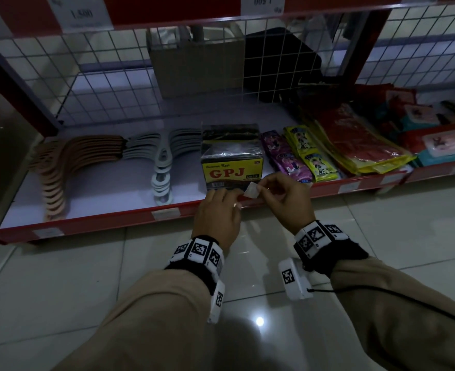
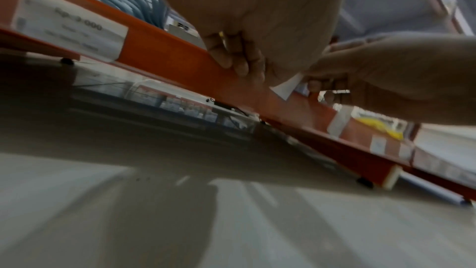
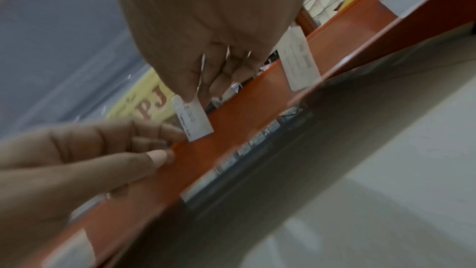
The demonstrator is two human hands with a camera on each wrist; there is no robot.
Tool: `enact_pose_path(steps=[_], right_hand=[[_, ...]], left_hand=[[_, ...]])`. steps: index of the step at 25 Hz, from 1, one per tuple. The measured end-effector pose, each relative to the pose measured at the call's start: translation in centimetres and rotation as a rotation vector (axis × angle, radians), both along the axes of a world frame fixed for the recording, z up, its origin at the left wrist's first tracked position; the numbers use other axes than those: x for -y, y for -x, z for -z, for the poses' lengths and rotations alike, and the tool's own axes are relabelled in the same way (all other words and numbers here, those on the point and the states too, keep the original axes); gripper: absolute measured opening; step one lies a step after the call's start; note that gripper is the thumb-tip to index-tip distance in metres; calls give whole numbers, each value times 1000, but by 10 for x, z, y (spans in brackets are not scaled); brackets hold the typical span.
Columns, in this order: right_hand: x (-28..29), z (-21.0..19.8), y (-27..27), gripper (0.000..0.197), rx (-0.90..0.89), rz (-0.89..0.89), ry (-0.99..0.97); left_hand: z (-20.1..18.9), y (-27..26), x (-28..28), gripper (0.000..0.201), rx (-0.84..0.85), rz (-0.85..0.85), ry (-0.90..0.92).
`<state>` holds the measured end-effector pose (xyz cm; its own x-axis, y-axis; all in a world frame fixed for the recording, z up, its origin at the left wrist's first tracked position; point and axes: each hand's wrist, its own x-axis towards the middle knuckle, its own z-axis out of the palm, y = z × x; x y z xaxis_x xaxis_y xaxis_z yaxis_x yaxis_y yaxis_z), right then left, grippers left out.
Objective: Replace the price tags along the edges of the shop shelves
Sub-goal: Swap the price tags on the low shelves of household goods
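Observation:
A small white price tag hangs just above the red shelf edge strip, in front of the yellow GPJ box. My right hand pinches the tag's top between thumb and fingers. My left hand grips the edge strip just left of the tag, thumb on its front face and fingers curled over the top. Print on the tag is blurred.
Other tags sit along the strip. The shelf carries tan hangers, white hangers and sachet packs. A wire grid backs it; the shelf above overhangs with larger tags. Tiled floor lies below.

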<state>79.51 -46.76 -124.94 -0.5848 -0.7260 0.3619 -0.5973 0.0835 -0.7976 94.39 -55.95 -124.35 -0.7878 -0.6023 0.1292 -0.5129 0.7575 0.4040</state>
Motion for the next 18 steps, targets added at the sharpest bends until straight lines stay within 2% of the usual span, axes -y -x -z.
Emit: enact_pose_path(steps=[3, 6, 10, 15, 18], right_hand=[[0, -7, 8, 8, -33, -23, -21], [2, -10, 9, 11, -71, -113, -127], [6, -11, -5, 17, 27, -236, -177], [8, -12, -11, 20, 41, -224, -229], [2, -11, -2, 15, -43, -203, -307]], left_hand=[[-1, 1, 4, 35, -93, -16, -83], [0, 0, 4, 38, -90, -18, -100], [1, -2, 4, 28, -131, 6, -94], [2, -2, 5, 18, -86, -20, -60], [1, -2, 5, 19, -78, -20, -40]])
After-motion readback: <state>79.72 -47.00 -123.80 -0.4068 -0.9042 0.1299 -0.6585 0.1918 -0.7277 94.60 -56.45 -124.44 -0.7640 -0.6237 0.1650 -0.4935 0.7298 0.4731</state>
